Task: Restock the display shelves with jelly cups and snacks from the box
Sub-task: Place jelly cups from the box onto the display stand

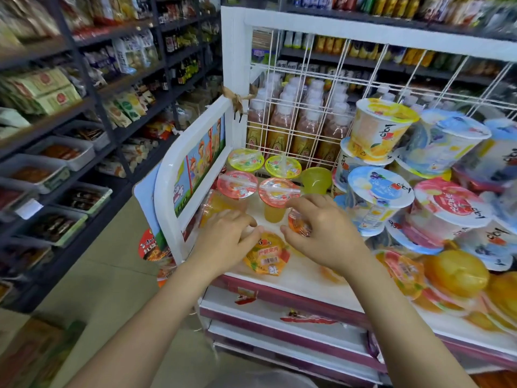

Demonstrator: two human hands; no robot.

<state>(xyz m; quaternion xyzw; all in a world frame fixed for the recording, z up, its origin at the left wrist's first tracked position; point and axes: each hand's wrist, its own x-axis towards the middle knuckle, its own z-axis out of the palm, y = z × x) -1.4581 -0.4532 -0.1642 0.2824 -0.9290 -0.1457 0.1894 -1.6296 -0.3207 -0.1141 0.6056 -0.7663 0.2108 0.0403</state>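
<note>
So the jelly cup (267, 254) I'm dealing with is lying on its side on the white shelf (302, 278), near the front edge, between my two hands. It's orange-yellow with a printed foil lid facing me, red lettering on it and a little barcode sticker near the bottom. The lid looks crinkly round the rim.

My left hand (228, 238) is palm down with the fingers bent, fingertips at the top left edge of that cup. Can't honestly tell if they're gripping it or only touching. My right hand (321, 228) is just beside it, fingers curled round a second small cup (299, 225) with an orange lid, pinching it at the rim. Both forearms reach in from below.

Behind my hands stand more small cups (257, 187), clear plastic with pink or yellow-green peel lids, upright in rows. To the right there's a pile of big tubs (377, 130), stacked and tilted, glossy with blue, yellow and pink lids. A white wire grid (296, 107) backs the shelf, with bottles (305, 127) behind it.
</note>
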